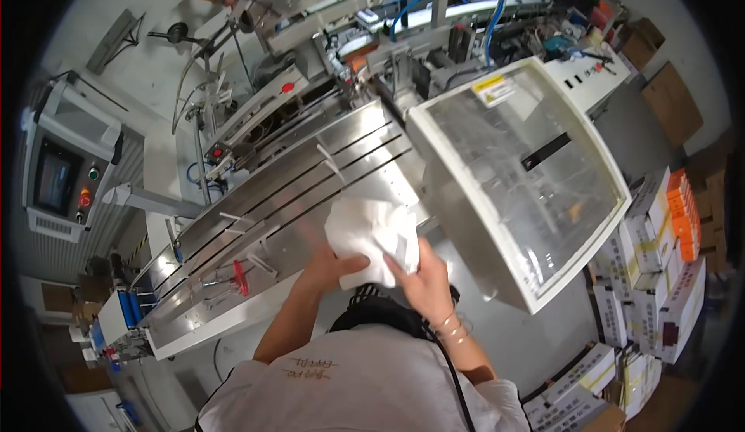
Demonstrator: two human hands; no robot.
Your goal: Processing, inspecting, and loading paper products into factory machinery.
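I hold a crumpled bundle of thin white sheets (365,230) above the counter's near edge, my left hand (330,270) pinching its lower left corner, my right hand (425,281) clamped on its right side. The slotted metal counter (357,128) spans eight to twelve o'clock, a red-handled tool (240,278) lies at nine, and a clear-topped machine cover (512,191) stands at two. A loosened pinch could let the limp layers fan out and slip; squeezing harder might crease them.

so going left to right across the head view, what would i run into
Control panel with screen → red-handled tool → white bundle → white-framed clear machine cover → orange boxes
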